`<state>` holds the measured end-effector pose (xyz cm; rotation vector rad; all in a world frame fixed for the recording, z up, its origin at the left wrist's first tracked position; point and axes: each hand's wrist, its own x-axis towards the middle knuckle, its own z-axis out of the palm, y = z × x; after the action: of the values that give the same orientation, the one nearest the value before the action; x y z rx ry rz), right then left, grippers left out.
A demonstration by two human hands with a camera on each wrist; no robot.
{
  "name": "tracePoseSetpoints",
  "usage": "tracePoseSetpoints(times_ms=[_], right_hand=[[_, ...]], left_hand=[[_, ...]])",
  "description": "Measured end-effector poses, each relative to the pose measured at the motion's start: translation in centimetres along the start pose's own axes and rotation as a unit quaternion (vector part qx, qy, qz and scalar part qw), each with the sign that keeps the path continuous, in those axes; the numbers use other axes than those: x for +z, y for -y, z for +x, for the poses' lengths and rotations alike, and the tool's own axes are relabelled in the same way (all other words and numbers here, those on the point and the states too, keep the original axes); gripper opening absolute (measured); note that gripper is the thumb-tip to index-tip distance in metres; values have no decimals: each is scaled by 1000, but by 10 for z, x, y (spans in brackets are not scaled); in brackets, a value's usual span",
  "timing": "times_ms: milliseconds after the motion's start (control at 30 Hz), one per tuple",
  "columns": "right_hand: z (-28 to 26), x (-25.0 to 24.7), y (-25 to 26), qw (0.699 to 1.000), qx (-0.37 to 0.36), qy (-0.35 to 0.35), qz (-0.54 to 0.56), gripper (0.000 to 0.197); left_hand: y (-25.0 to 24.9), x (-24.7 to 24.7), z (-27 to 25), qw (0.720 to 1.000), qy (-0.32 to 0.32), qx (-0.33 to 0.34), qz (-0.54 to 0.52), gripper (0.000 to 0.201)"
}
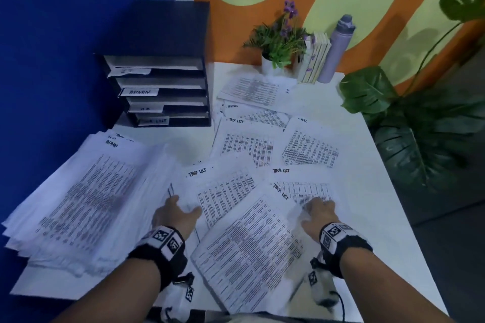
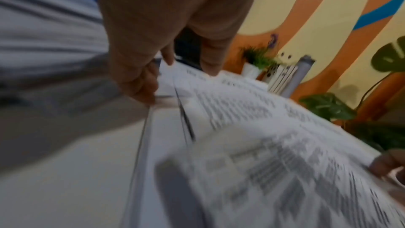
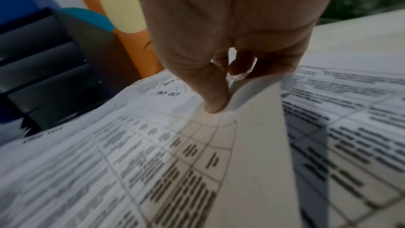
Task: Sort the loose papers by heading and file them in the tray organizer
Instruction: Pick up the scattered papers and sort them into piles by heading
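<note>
Loose printed sheets cover the white table (image 1: 349,165). My left hand (image 1: 178,211) grips the left edge of a sheet headed TASK LIST (image 1: 223,191); in the left wrist view its fingers (image 2: 140,84) curl under thin paper edges with the thumb above. My right hand (image 1: 319,208) lies on another TASK LIST sheet (image 1: 304,189). One of its fingertips (image 3: 215,105) presses down there, while the other fingers pinch a lifted, curled paper corner (image 3: 258,110). A third tilted sheet (image 1: 249,249) lies between my wrists. The black tray organizer (image 1: 162,92) stands at the back left, with labelled trays.
A thick fanned stack (image 1: 86,196), with ADMIN on top, fills the left of the table. More sheets lie further back, one headed H.R. (image 1: 309,144). A potted plant (image 1: 278,44), books (image 1: 315,60) and a bottle (image 1: 338,47) line the wall. A large-leafed plant (image 1: 420,126) borders the right edge.
</note>
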<state>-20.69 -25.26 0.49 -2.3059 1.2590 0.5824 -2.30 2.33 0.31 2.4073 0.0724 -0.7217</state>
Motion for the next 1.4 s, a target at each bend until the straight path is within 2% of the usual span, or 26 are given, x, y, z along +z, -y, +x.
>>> tracePoseSetpoints(times_ms=[67, 133, 167, 233, 267, 333, 367, 433, 500, 600, 667, 733, 767, 833, 867, 933, 1000, 1067, 1167, 1233, 1300, 1367, 1400], right_hand=[[3, -3, -4, 999, -22, 1, 34, 37], [5, -4, -3, 998, -42, 10, 48, 39], [7, -5, -1, 997, -57, 20, 53, 40], [11, -10, 4, 995, -80, 33, 48, 40], [14, -13, 6, 995, -90, 24, 26, 40], [20, -23, 12, 992, -110, -26, -49, 34], [23, -28, 15, 988, -125, -57, -77, 31], [31, -40, 25, 977, -169, -95, -93, 27], [38, -49, 39, 965, -219, -115, -82, 26], [46, -54, 59, 953, -277, -121, 35, 27], [49, -55, 65, 933, -293, -151, 142, 32], [55, -55, 57, 930, -261, -216, 144, 42], [57, -56, 48, 946, -201, -228, 115, 50], [60, -56, 21, 984, -23, -166, 57, 71], [59, -56, 7, 991, 49, -119, 48, 82], [56, -50, -12, 991, 114, -54, 39, 99], [57, -40, -19, 992, 110, -40, 41, 100], [59, -30, -18, 990, 101, -45, 90, 90], [61, -31, -13, 983, 65, -65, 160, 76], [60, -41, -10, 974, 34, -103, 199, 71], [60, -51, -12, 961, 17, -134, 242, 76], [63, -61, -22, 949, 24, -156, 272, 82], [63, -67, -27, 949, 27, -161, 269, 77]], left_hand=[[3, 13, -1, 998, -17, -35, 59, 102], [2, 20, -2, 997, -44, -32, 55, 109], [0, 23, 0, 998, -47, -28, 20, 108], [-2, 27, 4, 999, -36, -18, -35, 93], [-2, 28, 7, 999, -30, -3, -37, 76], [-1, 27, 12, 999, -19, 40, -2, 39], [0, 28, 15, 998, -23, 63, 12, 33], [-13, 28, 9, 995, -23, 102, 1, 38], [-26, 30, -2, 992, 16, 115, -39, 42], [-44, 33, -13, 982, 77, 152, -85, 40], [-46, 39, -5, 983, 73, 159, -46, 41], [-51, 38, 8, 992, 23, 121, -30, 35], [-51, 35, 16, 996, -10, 92, -21, 32], [-47, 25, 31, 996, -74, 40, -5, 26], [-43, 20, 37, 995, -97, 21, 20, 23], [-31, 16, 46, 991, -111, -12, 69, 26], [-26, 21, 46, 990, -106, -1, 94, 35], [-27, 28, 41, 988, -107, 25, 104, 21], [-36, 37, 25, 993, -98, 59, 20, 14], [-42, 38, 19, 994, -80, 58, -45, 3], [-48, 28, 20, 990, -96, 73, -76, 19], [-55, 11, 23, 981, -110, 106, -120, 49], [-58, 0, 25, 973, -106, 125, -160, 67]])
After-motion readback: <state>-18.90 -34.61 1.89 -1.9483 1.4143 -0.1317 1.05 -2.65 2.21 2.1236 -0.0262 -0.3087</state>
